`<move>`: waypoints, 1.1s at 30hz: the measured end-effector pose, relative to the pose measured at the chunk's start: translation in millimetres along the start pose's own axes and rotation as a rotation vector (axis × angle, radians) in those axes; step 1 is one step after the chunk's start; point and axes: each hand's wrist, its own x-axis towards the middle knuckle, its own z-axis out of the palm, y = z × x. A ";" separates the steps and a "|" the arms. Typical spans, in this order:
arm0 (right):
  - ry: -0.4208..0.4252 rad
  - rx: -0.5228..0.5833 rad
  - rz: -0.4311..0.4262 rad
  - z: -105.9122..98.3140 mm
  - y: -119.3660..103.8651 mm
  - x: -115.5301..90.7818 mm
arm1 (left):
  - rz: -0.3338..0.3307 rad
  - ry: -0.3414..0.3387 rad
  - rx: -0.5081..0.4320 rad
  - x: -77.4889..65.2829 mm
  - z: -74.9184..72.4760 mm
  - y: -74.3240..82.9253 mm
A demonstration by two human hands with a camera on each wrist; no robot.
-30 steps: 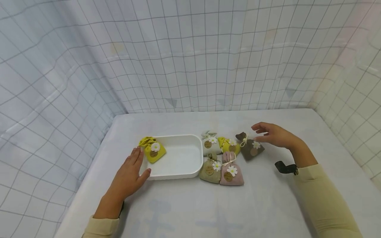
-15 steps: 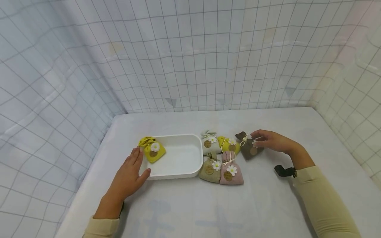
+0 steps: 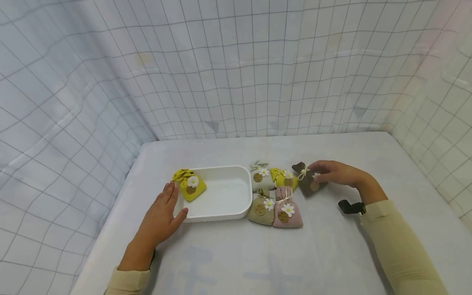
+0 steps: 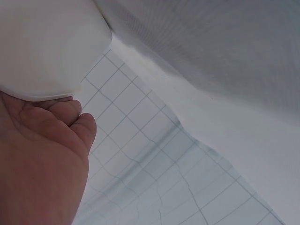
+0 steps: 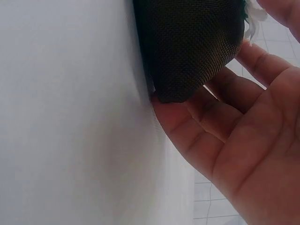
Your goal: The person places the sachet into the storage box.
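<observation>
In the head view, my left hand (image 3: 160, 213) lies with straight fingers along the left end of a white tray (image 3: 225, 216), thumb near its front corner. The left wrist view has the fingers against the tray's underside (image 4: 51, 47). A yellow drawstring pouch (image 3: 193, 190) with a white flower sits at the tray's left end. On the right, my right hand (image 3: 341, 174) reaches over a dark brown pouch (image 3: 307, 187) resting on the table. Its fingertips touch the pouch's edge in the right wrist view, with the thumb (image 5: 286, 14) spread apart near the flower.
Between tray and right hand lie several more pouches: pale grey (image 3: 261, 180), yellow (image 3: 285, 180), olive (image 3: 261, 212) and pink (image 3: 287, 215). A white cloth covers the table (image 3: 236, 258). Grid-patterned curtains (image 3: 236, 82) enclose its back and sides.
My right hand has come down and slightly left onto the brown pouch, its fingers now at the pouch's edge. The left hand, the tray and the other pouches stay put.
</observation>
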 end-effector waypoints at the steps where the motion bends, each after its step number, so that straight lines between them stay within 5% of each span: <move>1: -0.005 0.005 0.003 -0.4 -0.6 1.0 | -0.002 0.000 -0.002 -0.4 -0.1 -0.2; 33: 0.009 -0.039 -0.024 1.2 -8.1 0.9 | 0.000 0.010 -0.015 -1.0 -0.7 1.2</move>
